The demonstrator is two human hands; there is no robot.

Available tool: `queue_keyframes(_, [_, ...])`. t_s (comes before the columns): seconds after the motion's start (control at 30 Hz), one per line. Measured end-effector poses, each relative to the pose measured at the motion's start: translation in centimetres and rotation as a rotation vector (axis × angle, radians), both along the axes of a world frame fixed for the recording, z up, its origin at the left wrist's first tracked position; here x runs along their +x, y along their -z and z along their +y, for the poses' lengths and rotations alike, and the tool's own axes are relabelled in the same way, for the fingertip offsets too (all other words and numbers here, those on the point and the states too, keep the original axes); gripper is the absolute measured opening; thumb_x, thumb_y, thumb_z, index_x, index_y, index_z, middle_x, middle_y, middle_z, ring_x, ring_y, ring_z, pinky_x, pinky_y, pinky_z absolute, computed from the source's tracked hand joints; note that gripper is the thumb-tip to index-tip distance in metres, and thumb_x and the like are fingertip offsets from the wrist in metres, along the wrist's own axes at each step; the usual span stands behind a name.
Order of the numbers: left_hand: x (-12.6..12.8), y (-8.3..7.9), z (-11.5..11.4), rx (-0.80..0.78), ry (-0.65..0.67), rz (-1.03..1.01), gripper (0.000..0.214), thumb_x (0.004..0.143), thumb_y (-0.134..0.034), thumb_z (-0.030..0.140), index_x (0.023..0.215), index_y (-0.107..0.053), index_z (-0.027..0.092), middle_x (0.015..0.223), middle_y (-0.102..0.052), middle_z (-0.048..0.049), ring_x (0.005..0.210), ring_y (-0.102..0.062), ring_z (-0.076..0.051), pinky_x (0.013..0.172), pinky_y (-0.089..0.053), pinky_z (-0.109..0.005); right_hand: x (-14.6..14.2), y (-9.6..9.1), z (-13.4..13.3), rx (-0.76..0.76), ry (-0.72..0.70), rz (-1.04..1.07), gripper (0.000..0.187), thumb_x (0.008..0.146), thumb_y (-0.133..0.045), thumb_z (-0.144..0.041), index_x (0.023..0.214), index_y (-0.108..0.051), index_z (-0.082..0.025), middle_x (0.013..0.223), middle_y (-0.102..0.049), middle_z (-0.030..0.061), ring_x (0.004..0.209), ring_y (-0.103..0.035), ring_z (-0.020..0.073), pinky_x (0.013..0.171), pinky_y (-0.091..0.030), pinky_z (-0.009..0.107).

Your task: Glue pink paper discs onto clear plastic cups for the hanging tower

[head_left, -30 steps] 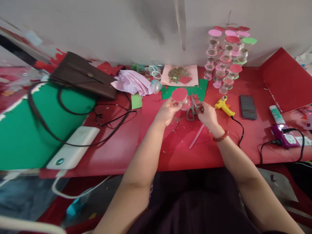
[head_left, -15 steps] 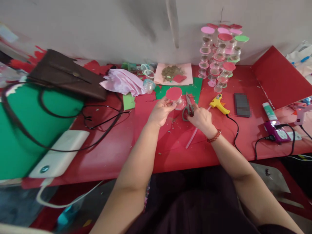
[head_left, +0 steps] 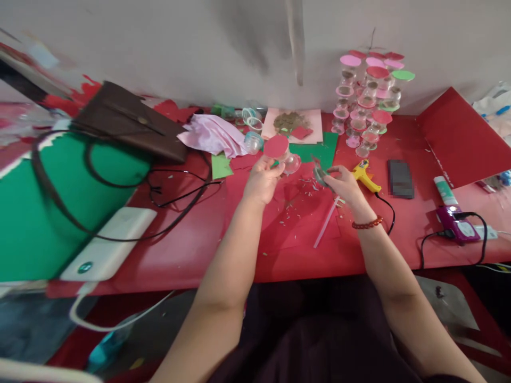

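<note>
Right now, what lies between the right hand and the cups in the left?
In the head view, the scissors, held by the right hand, stick into the gap before the cups, with scrap-strewn red paper beneath.

Plain pale grey wall at back, dark smudgy patch upper centre. Long table with smooth red top along wall, soft sheen on left part. Dark grey floor below, partly hidden. Lighting soft, dimmer under table.
</note>
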State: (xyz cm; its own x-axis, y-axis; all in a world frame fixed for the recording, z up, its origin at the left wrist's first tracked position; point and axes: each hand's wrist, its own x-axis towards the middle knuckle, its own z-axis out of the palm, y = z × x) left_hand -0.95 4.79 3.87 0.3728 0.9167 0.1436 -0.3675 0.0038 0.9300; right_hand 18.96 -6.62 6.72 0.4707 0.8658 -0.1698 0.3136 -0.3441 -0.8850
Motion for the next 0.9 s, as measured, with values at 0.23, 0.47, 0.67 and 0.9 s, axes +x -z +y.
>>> queue_keyframes(0.23, [0.6,-0.2,-1.4,-0.081,0.195,0.126,0.046,0.066,-0.087,0.017,0.11,-0.074,0.021,0.114,-0.08,-0.0065,0.123,-0.071,-0.027,0.117,-0.047,-0.046,0.0,3.7,1.3,0.233,-0.029,-0.328,0.03,0.083,-0.068,-0.028,0.112,-0.071,-0.02,0.117,-0.07,0.0143,0.085,-0.065,0.0224,0.093,-0.056,0.047])
queue_keyframes(0.47, [1.1,0.4,-1.8,-0.032,0.356,0.255,0.058,0.064,-0.094,0.028,0.119,-0.075,0.021,0.12,-0.08,-0.0095,0.123,-0.069,-0.03,0.113,-0.05,-0.046,-0.8,2.7,0.7,0.404,-0.297,0.028,0.07,0.077,-0.083,-0.047,0.14,-0.063,-0.024,0.144,-0.063,0.0128,0.097,-0.068,0.0198,0.088,-0.06,0.037])
queue_keyframes(0.67, [0.7,0.6,-1.2,0.03,0.381,0.357,0.039,0.066,-0.086,0.02,0.105,-0.079,0.018,0.108,-0.081,-0.0111,0.114,-0.072,-0.031,0.105,-0.056,-0.049,-2.9,3.1,0.6,0.33,-0.296,-0.018,0.05,0.082,-0.081,-0.04,0.127,-0.068,-0.021,0.126,-0.072,0.0103,0.105,-0.07,0.0217,0.089,-0.059,0.035])
queue_keyframes(0.9, [0.4,-2.1,-2.9,0.401,-0.161,0.474,0.011,0.086,-0.071,0.025,0.095,-0.075,0.022,0.098,-0.074,-0.0044,0.087,-0.065,-0.017,0.087,-0.053,-0.033,-4.4,4.0,0.2,0.276,-0.217,-0.19,0.04,0.08,-0.078,-0.032,0.116,-0.066,-0.019,0.116,-0.071,0.0104,0.09,-0.067,0.0201,0.08,-0.055,0.034])
